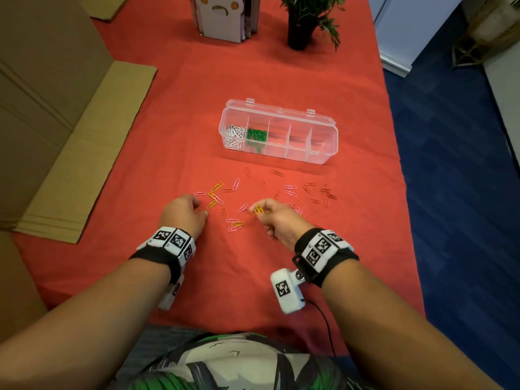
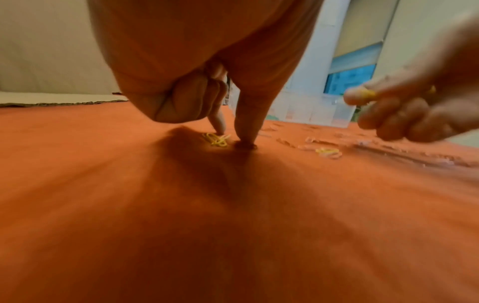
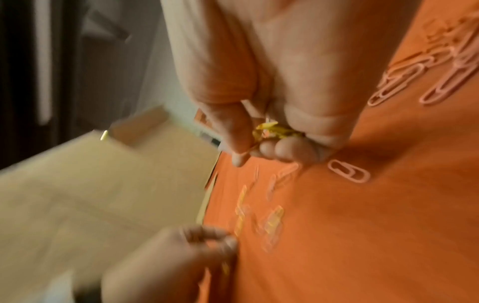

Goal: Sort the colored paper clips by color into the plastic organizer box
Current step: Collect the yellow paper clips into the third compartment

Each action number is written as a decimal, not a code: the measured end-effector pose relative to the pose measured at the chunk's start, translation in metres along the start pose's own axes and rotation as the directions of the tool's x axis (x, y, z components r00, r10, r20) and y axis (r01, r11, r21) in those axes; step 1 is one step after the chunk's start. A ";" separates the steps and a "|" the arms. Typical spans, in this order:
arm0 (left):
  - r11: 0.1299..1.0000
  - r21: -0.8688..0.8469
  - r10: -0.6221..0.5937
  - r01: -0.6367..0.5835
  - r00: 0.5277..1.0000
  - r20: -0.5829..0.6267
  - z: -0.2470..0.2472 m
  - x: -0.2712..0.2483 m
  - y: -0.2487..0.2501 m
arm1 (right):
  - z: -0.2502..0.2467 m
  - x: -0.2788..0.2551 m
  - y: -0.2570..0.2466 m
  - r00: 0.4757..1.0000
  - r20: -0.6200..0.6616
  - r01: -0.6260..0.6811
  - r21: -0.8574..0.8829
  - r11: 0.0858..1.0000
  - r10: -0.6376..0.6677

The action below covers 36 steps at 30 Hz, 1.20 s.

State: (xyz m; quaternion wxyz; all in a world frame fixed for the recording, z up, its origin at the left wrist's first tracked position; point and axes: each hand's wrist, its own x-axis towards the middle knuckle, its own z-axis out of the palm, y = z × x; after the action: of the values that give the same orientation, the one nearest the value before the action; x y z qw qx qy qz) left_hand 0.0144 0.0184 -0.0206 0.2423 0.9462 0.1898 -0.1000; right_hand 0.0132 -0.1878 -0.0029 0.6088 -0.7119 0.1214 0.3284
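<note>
1. The right hand (image 1: 277, 218) holds a small bunch of yellow paper clips (image 1: 259, 210). The thumb and the curled fingers pinch them, just above the red tablecloth (image 1: 281, 277).
2. The left hand (image 1: 184, 211) is low over the cloth. In the left wrist view its index fingertip and thumb (image 2: 246, 123) point down, a little apart, and both reach the cloth. The thumb tip presses on the cloth, and the fingertip is at a yellow clip (image 2: 216, 139), which lies between them. It seems that the hand does not grip the clip, but the picture is blurred.
3. More loose clips (image 1: 291, 190), pink, yellow and red-orange, lie scattered on the cloth between the hands and the organizer box (image 1: 323, 153).
4. The box stands open beyond the clips. White clips (image 1: 233, 135) fill its leftmost compartment, and green clips (image 1: 256, 135) are in the next one.
5. A folded cardboard sheet (image 1: 84, 153) lies at the left. A potted plant (image 1: 301, 26) stands at the far edge.
</note>
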 end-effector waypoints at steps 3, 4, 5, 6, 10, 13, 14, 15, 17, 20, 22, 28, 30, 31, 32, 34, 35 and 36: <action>0.994 -0.007 0.104 -0.104 0.995 0.002 0.004 -0.003 -0.002 | -0.008 -0.004 -0.016 0.992 0.099 -0.113 0.446 0.888 0.077; 0.990 -0.004 0.140 -0.140 0.990 0.008 0.005 -0.003 -0.001 | -0.010 -0.003 -0.018 0.989 0.115 -0.135 0.487 0.863 0.090; 0.985 0.007 0.172 -0.172 0.985 0.014 0.006 -0.003 0.000 | -0.010 -0.002 -0.020 0.987 0.115 -0.152 0.489 0.859 0.109; 0.980 0.019 0.196 -0.196 0.980 0.022 0.008 -0.003 0.001 | -0.008 0.000 -0.021 0.987 0.094 -0.157 0.451 0.879 0.128; 0.978 0.011 0.208 -0.209 0.977 0.045 0.009 -0.002 0.008 | 0.009 0.012 -0.017 0.997 -0.026 -0.077 -0.029 0.997 0.076; 0.988 -0.014 0.157 -0.157 0.986 0.054 0.009 -0.001 0.011 | 0.020 0.018 -0.015 0.999 -0.022 0.017 -0.578 0.816 -0.037; 0.992 -0.068 0.109 -0.104 0.991 0.073 0.007 -0.001 0.013 | 0.023 0.017 -0.014 0.996 -0.032 0.038 -0.691 0.722 -0.083; 0.985 -0.168 0.047 -0.026 0.991 0.122 0.004 -0.001 0.014 | 0.025 0.018 -0.011 0.990 -0.031 0.064 -0.763 0.643 -0.135; 0.850 -0.495 -0.027 0.180 0.954 0.300 -0.005 -0.003 0.015 | 0.028 0.016 -0.006 0.973 0.008 0.136 -0.831 0.539 -0.232; 0.328 -0.813 0.073 0.482 0.845 0.530 -0.017 -0.010 0.014 | 0.031 0.014 0.001 0.951 0.090 0.210 -0.889 0.406 -0.295; 0.133 -0.830 0.226 0.542 0.798 0.558 -0.027 -0.016 0.014 | 0.032 0.012 0.003 0.942 0.120 0.234 -0.903 0.359 -0.313; 0.006 -0.819 0.144 0.573 0.810 0.568 -0.033 -0.011 0.015 | 0.024 0.009 0.004 0.943 0.080 0.205 -0.903 0.377 -0.322; 0.170 -0.843 -0.085 0.510 0.860 0.503 -0.024 -0.001 0.012 | 0.028 0.010 0.005 0.936 0.092 0.231 -0.888 0.396 -0.340; 0.334 -0.827 -0.175 0.452 0.892 0.416 -0.020 0.004 0.010 | 0.031 0.011 0.006 0.931 0.108 0.251 -0.885 0.393 -0.350; 0.525 -0.762 -0.221 0.379 0.925 0.307 -0.017 0.007 0.008 | 0.033 0.011 0.006 0.927 0.125 0.266 -0.885 0.383 -0.354; 0.844 -0.473 -0.218 0.251 0.968 0.125 -0.012 0.007 0.003 | 0.035 0.009 0.008 0.925 0.147 0.281 -0.886 0.370 -0.350; 0.928 -0.317 -0.179 0.196 0.980 0.081 -0.010 0.005 0.001 | 0.034 0.008 0.009 0.927 0.143 0.276 -0.886 0.372 -0.345; 0.971 -0.194 -0.131 0.140 0.990 0.059 -0.008 0.001 0.000 | 0.031 0.007 0.010 0.934 0.130 0.260 -0.887 0.381 -0.334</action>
State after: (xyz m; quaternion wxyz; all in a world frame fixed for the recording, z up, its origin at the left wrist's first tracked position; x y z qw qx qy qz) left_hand 0.0164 0.0232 -0.0138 0.3318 0.8998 0.2575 -0.1184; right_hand 0.0029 -0.1588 -0.0165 0.1851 -0.9450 -0.1780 0.2027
